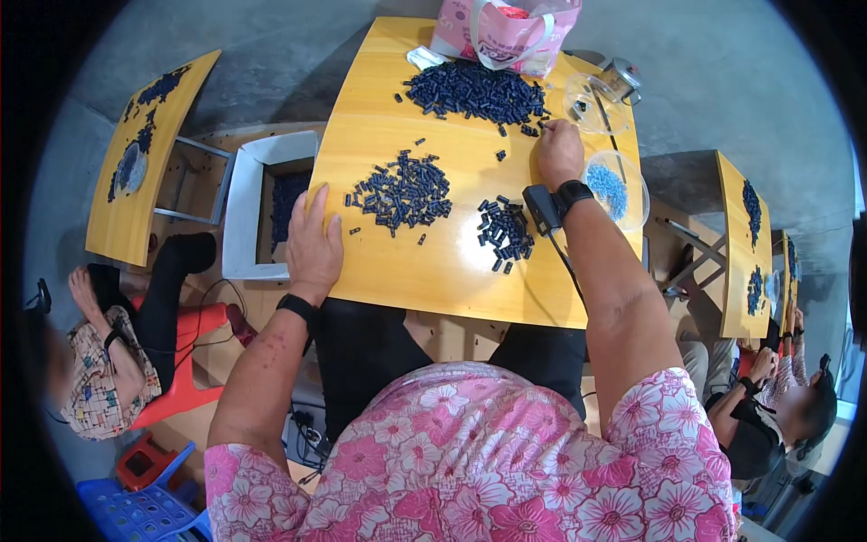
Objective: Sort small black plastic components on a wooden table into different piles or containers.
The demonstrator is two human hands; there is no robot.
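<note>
My left hand (313, 237) lies flat and open on the left edge of the yellow wooden table (388, 117), next to a middle pile of small dark blue parts (404, 191). My right hand (560, 152) reaches to the far right, fingers pinched at the edge of the large far pile of dark parts (474, 90); whether it holds a part is hidden. A smaller pile (504, 230) sits below that wrist. A black device (542, 210) is strapped at my right wrist.
Two clear plastic bowls stand at the right edge, one near-empty (594, 104), one with light blue pieces (616, 187). A pink bag (506, 34) sits at the far edge. A white box of dark parts (271, 203) stands left. Other people sit at neighbouring tables.
</note>
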